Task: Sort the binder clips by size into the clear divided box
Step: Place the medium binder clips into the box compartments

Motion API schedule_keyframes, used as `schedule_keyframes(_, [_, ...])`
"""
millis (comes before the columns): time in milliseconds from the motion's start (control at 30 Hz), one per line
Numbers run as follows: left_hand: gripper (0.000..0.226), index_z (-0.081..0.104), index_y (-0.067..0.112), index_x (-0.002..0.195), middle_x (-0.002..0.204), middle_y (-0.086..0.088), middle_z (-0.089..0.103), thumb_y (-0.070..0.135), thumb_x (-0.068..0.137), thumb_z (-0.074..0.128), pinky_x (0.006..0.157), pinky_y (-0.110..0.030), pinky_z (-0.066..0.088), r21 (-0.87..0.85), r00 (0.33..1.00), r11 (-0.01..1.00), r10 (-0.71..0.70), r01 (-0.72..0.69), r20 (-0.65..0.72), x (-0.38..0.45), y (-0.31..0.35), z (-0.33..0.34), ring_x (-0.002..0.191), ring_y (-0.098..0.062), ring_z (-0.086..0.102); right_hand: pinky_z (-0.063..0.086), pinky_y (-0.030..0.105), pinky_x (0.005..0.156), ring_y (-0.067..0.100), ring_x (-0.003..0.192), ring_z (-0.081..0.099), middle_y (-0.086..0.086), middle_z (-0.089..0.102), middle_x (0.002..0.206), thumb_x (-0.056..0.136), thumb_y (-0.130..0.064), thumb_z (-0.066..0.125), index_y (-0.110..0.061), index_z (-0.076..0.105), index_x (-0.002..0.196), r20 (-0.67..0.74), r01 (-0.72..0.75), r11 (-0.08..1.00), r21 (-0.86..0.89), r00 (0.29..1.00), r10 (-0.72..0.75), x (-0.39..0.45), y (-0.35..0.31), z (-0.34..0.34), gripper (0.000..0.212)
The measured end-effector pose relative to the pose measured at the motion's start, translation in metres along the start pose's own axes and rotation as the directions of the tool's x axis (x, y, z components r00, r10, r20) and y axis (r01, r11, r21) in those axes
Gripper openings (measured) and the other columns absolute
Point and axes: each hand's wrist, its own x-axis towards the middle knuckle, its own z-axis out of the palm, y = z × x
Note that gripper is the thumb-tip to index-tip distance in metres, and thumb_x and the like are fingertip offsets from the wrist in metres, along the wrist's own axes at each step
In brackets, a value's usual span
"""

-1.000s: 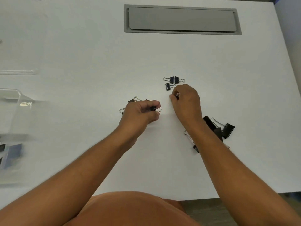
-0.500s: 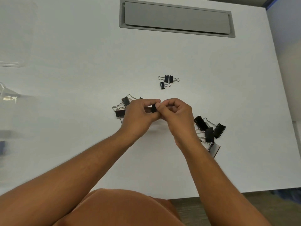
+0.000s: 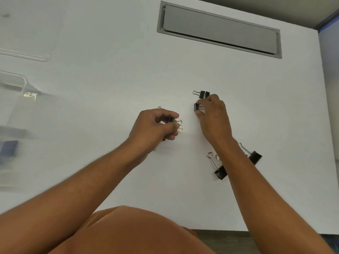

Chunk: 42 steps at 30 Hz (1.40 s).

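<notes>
Two hands are seen, the left hand (image 3: 156, 125) and the right hand (image 3: 212, 116). Small black binder clips are counted as follows: two lying together (image 3: 203, 94) on the white table (image 3: 110, 70), one (image 3: 196, 106) at the right fingers (image 3: 200, 102), and a cluster (image 3: 173, 122) held in the left hand, its number not clear. Two large clips (image 3: 220, 172) (image 3: 255, 157) are visible beside the right forearm. One clear divided box (image 3: 16, 110) and one grey hatch (image 3: 218, 30) are counted.
</notes>
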Motion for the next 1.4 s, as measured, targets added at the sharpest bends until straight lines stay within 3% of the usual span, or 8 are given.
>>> schedule_keyframes(167, [0.017, 0.079, 0.017, 0.107, 0.087, -0.009, 0.076, 0.012, 0.091, 0.077, 0.078, -0.039, 0.057, -0.033, 0.999, 0.999, -0.041, 0.042, 0.016, -0.007, -0.011, -0.014, 0.075, -0.021, 0.069, 0.038, 0.029, 0.075, 0.023, 0.098, 0.054, -0.002, 0.061, 0.104, 0.085, -0.020, 0.071, -0.014, 0.062, 0.100, 0.040, -0.009, 0.999, 0.047, 0.999, 0.007, -0.012, -0.004, -0.003, 0.019])
schedule_keyframes(300, [0.021, 0.077, 0.009, 0.113, 0.089, -0.010, 0.073, 0.001, 0.095, 0.070, 0.074, -0.027, 0.059, -0.124, 0.997, 0.990, -0.061, 0.066, 0.045, -0.014, -0.013, -0.016, 0.079, -0.020, 0.068, 0.048, 0.026, 0.065, 0.012, 0.070, 0.060, -0.006, 0.065, 0.079, 0.078, -0.016, 0.073, -0.019, 0.058, 0.095, 0.063, -0.264, 0.898, 0.351, 0.964, 0.259, -0.020, -0.022, -0.014, 0.023])
schedule_keyframes(367, [0.021, 0.076, 0.006, 0.113, 0.091, -0.013, 0.074, -0.003, 0.094, 0.070, 0.077, -0.027, 0.061, -0.179, 0.996, 0.980, -0.076, 0.085, 0.054, -0.019, -0.011, -0.020, 0.083, -0.024, 0.071, 0.049, 0.031, 0.067, 0.015, 0.068, 0.059, 0.000, 0.068, 0.074, 0.077, -0.012, 0.075, -0.019, 0.055, 0.094, 0.219, -0.397, 0.664, 0.634, 0.915, 0.338, -0.025, -0.038, -0.021, 0.026])
schedule_keyframes(467, [0.022, 0.074, 0.003, 0.114, 0.099, -0.025, 0.075, -0.004, 0.093, 0.071, 0.078, -0.029, 0.061, -0.241, 0.995, 0.966, -0.089, 0.098, 0.048, -0.031, -0.004, -0.033, 0.086, -0.029, 0.073, 0.042, 0.032, 0.063, 0.021, 0.069, 0.054, 0.007, 0.062, 0.077, 0.081, -0.001, 0.066, -0.016, 0.047, 0.095, 0.452, -0.474, 0.200, 0.857, 0.880, 0.148, -0.042, -0.070, -0.018, 0.028])
schedule_keyframes(700, [0.025, 0.075, 0.006, 0.116, 0.101, -0.023, 0.072, -0.005, 0.097, 0.063, 0.072, -0.028, 0.057, -0.149, 0.999, 0.989, -0.011, 0.017, 0.046, -0.082, 0.005, -0.095, 0.085, -0.023, 0.069, 0.032, 0.037, 0.065, 0.023, 0.070, 0.042, 0.012, 0.043, 0.087, 0.072, -0.016, 0.057, -0.010, 0.052, 0.093, 0.568, -0.635, -0.359, 0.684, 0.772, -0.285, -0.082, -0.164, 0.017, 0.023])
schedule_keyframes(1000, [0.027, 0.074, 0.007, 0.119, 0.097, -0.012, 0.074, -0.005, 0.096, 0.066, 0.071, -0.025, 0.058, -0.218, 0.990, 0.974, 0.031, -0.060, -0.137, -0.123, -0.005, -0.211, 0.080, -0.021, 0.072, 0.050, 0.048, 0.088, 0.019, 0.072, 0.063, 0.009, 0.067, 0.094, 0.109, -0.023, 0.043, -0.003, 0.072, 0.109, 0.709, -0.729, 0.028, 0.684, 0.654, -0.263, -0.079, -0.299, 0.045, 0.035])
schedule_keyframes(1200, [0.020, 0.076, 0.011, 0.113, 0.090, -0.006, 0.077, 0.011, 0.093, 0.076, 0.071, -0.023, 0.056, -0.254, 0.975, 0.961, 0.049, -0.105, -0.218, -0.139, -0.009, -0.344, 0.075, -0.014, 0.069, 0.046, 0.029, 0.067, 0.017, 0.073, 0.050, 0.008, 0.060, 0.087, 0.106, -0.012, 0.055, -0.001, 0.071, 0.118, 0.709, -0.643, 0.315, 0.698, 0.684, -0.173, -0.075, -0.415, 0.078, 0.023])
schedule_keyframes(1400, [0.020, 0.079, 0.014, 0.115, 0.090, -0.004, 0.068, 0.014, 0.101, 0.065, 0.063, -0.022, 0.052, -0.367, 0.944, 0.927, -0.047, -0.081, -0.327, -0.142, -0.011, -0.417, 0.073, -0.013, 0.057, 0.049, 0.031, 0.069, 0.019, 0.073, 0.055, 0.007, 0.067, 0.087, 0.102, -0.012, 0.064, -0.018, 0.075, 0.108, 0.632, -0.455, 0.564, 0.689, 0.758, -0.162, -0.068, -0.477, 0.091, 0.013])
